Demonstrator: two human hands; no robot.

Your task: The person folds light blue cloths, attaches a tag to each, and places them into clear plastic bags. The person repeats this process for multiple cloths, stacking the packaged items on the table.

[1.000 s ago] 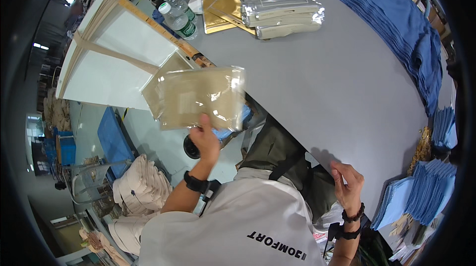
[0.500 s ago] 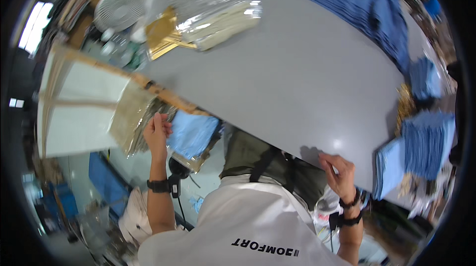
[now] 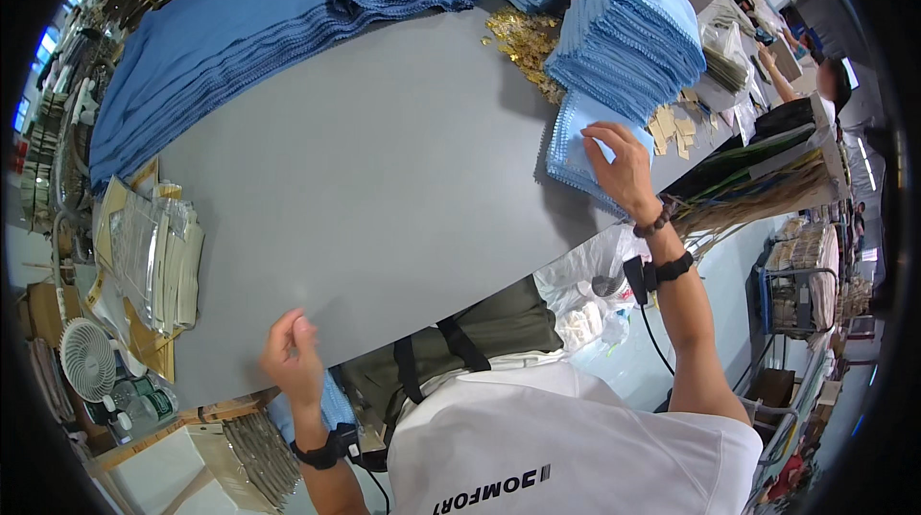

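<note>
Loosely, left grip [image 3: 294, 354] and right grip [image 3: 612, 158] curl half open, empty; gold scraps [image 3: 526, 47] border blue cloths [image 3: 628, 35].

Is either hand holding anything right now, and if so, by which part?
Nothing visibly held. Left hand is empty over the gray table; right hand is over the light-blue cloths, with no grip on them showing.

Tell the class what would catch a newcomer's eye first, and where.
Probably the broad dark blue fabric pile along the grey table's far left edge. Next comes the tall stack of pale blue cloths at the far right, with a lower pale blue pile in front. Gold flakes glitter at the stack's left.
</note>
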